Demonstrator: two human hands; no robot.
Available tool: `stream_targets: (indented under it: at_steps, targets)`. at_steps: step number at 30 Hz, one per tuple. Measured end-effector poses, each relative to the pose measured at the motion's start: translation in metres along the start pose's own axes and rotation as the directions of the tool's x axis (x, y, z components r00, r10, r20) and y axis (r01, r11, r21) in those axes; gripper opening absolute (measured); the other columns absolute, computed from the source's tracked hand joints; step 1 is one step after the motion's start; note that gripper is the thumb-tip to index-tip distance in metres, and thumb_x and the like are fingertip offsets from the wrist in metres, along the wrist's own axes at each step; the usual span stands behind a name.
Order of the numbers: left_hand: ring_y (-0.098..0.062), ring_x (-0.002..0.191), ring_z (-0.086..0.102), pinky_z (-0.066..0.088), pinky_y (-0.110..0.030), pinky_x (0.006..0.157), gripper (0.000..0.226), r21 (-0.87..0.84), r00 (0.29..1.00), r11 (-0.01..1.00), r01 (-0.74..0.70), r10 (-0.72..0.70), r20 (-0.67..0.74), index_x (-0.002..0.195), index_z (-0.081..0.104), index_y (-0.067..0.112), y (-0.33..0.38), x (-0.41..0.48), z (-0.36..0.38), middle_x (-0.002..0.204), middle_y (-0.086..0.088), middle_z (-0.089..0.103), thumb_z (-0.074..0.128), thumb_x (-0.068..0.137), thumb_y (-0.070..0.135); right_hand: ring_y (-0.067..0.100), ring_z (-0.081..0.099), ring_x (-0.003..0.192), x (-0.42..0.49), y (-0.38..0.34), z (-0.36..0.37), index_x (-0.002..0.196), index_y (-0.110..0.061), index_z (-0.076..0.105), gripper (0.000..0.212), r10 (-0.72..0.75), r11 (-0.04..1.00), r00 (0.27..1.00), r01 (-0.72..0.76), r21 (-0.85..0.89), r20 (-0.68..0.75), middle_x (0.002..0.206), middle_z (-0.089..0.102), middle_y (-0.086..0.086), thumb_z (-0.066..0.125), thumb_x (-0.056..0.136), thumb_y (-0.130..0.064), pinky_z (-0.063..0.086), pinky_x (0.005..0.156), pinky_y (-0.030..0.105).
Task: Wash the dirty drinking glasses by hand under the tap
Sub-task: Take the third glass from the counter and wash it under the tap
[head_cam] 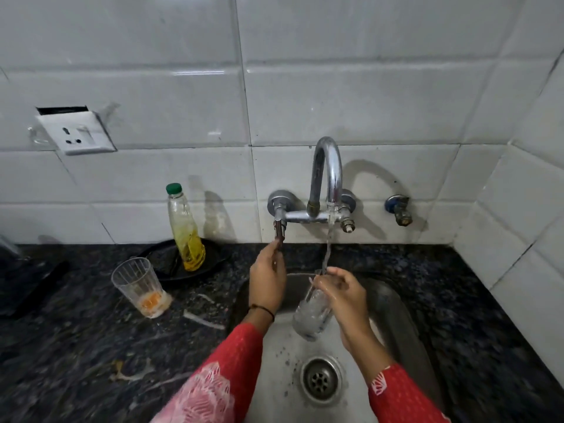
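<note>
My right hand (343,296) grips a clear drinking glass (311,315) near its rim and holds it tilted over the steel sink (393,309). A thin stream of water (328,248) runs from the chrome tap (328,175) into the glass mouth. My left hand (267,282) reaches up, its fingers pinched on the tap's left lever handle (279,232). A second clear glass (140,285) with orange residue at its bottom stands upright on the dark counter, left of the sink.
A bottle of yellow liquid with a green cap (184,230) stands on a black plate (164,264) behind the dirty glass. The sink drain (320,378) lies below the held glass. A wall socket (76,134) sits upper left, a small valve (399,210) right of the tap.
</note>
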State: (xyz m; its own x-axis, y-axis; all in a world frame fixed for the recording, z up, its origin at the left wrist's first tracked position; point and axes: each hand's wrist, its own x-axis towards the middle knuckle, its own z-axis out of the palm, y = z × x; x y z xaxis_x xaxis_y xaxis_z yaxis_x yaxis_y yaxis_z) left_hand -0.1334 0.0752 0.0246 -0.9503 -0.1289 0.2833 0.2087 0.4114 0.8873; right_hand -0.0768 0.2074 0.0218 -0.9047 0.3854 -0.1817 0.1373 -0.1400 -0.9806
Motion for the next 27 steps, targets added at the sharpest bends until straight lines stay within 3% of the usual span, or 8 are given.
stream_targets:
  at_steps: [4,7,11,16,19,22,25,27]
  targets:
    - [-0.011,0.086,0.066,0.052,-0.031,0.082,0.018,-0.090,0.948,0.979,0.181,-0.149,0.282,0.089,0.071,0.016,-0.026,-0.075,-0.005,0.088,-0.001,0.072,0.054,0.094,0.011,0.024,0.069,0.082,-0.025,0.040,-0.007,0.094,-0.016,0.072,0.028,0.366,0.924,0.930,-0.359,0.130,-0.030,0.091,0.074,0.009,0.072,0.075,-0.037,0.055,0.068,0.034]
    - [-0.012,0.082,0.064,0.051,-0.027,0.075,0.022,-0.137,0.880,0.929,0.343,-0.267,0.393,0.089,0.071,0.006,-0.034,-0.111,-0.013,0.086,-0.007,0.071,0.053,0.096,0.015,0.033,0.071,0.086,-0.044,0.071,-0.011,0.097,-0.006,0.071,0.042,0.622,0.756,0.782,-0.613,0.231,0.039,0.091,0.075,0.017,0.070,0.075,-0.042,0.058,0.078,0.043]
    - [0.000,0.083,0.062,0.051,-0.023,0.078,0.012,-0.144,0.829,0.908,0.394,-0.283,0.482,0.099,0.067,0.010,-0.039,-0.136,-0.030,0.092,0.000,0.067,0.065,0.088,0.015,0.034,0.066,0.079,-0.062,0.097,-0.010,0.113,-0.002,0.061,0.050,0.701,0.619,0.698,-0.696,0.364,0.142,0.099,0.068,0.021,0.052,0.090,-0.046,0.059,0.057,0.036]
    - [-0.007,0.114,0.057,0.048,-0.022,0.096,0.079,-0.018,0.827,0.966,0.257,-0.210,0.522,0.134,0.044,0.023,-0.049,-0.158,-0.035,0.125,0.003,0.056,0.082,0.065,0.021,0.024,0.065,0.062,-0.072,0.103,-0.004,0.096,-0.007,0.061,0.051,0.723,0.581,0.665,-0.731,0.359,0.184,0.059,0.070,0.011,0.033,0.098,-0.050,0.054,0.054,0.029]
    - [-0.007,0.109,0.059,0.052,-0.025,0.092,0.068,-0.035,0.886,0.973,0.226,-0.191,0.422,0.129,0.049,0.021,-0.050,-0.157,-0.043,0.120,0.004,0.060,0.080,0.070,0.011,0.010,0.052,0.030,-0.077,0.103,-0.002,0.081,-0.011,0.056,0.049,0.705,0.649,0.691,-0.720,0.247,0.163,0.041,0.059,0.002,0.028,0.102,-0.045,0.045,0.034,0.017]
    - [-0.003,0.107,0.062,0.053,-0.027,0.090,0.066,-0.017,0.905,0.975,0.223,-0.201,0.374,0.122,0.054,0.023,-0.056,-0.152,-0.058,0.115,0.008,0.065,0.086,0.064,0.020,0.006,0.040,0.026,-0.077,0.099,-0.003,0.087,-0.012,0.053,0.025,0.617,0.779,0.782,-0.623,0.071,0.091,0.058,0.060,0.005,0.035,0.103,-0.018,0.043,0.034,0.020]
    - [0.001,0.106,0.061,0.049,-0.017,0.089,0.065,-0.046,0.913,0.969,0.244,-0.213,0.348,0.120,0.055,0.020,-0.060,-0.145,-0.080,0.113,0.007,0.065,0.087,0.064,0.016,0.019,0.059,0.045,-0.074,0.100,0.002,0.118,-0.015,0.049,0.029,0.441,0.873,0.895,-0.409,-0.264,0.072,0.096,0.061,0.016,0.041,0.095,0.000,0.049,0.043,0.030]
    - [0.010,0.103,0.058,0.045,-0.009,0.086,0.064,-0.085,0.919,0.966,0.245,-0.204,0.337,0.121,0.054,0.019,-0.058,-0.136,-0.098,0.112,0.010,0.064,0.086,0.065,0.013,0.028,0.066,0.087,-0.075,0.100,0.010,0.132,-0.023,0.043,0.048,0.261,0.791,0.952,-0.116,-0.601,0.158,0.128,0.050,0.012,0.049,0.089,-0.002,0.056,0.066,0.040]
